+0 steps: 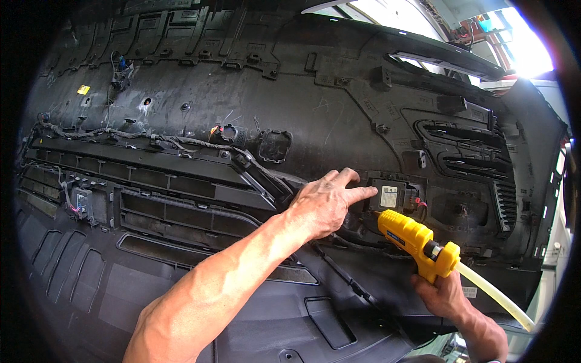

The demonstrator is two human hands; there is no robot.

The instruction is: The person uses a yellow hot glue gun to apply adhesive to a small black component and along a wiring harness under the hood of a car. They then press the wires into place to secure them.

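A yellow glue gun (414, 241) sits in the right hand (445, 294), low at the right of the view; the fingers are wrapped around its grip from below. The gun is bright yellow plastic with a dark band near its rear, and a pale translucent glue stick (496, 294) trails out of its back end toward the lower right. Its nose points up and to the left, at a small black module (390, 196) bearing a light rectangular label, mounted on the inner face of a large black bumper panel (290, 97).

The left hand (324, 202) lies flat on the panel just left of that module — fingers spread loosely, fingertips touching the module's edge, holding nothing. The gun's tip is just below and beside those fingertips; whether it touches the module cannot be told.

A wiring harness (151, 140) runs along the panel's upper left, above a row of grille slots (163, 209) — dusty, scuffed plastic throughout.
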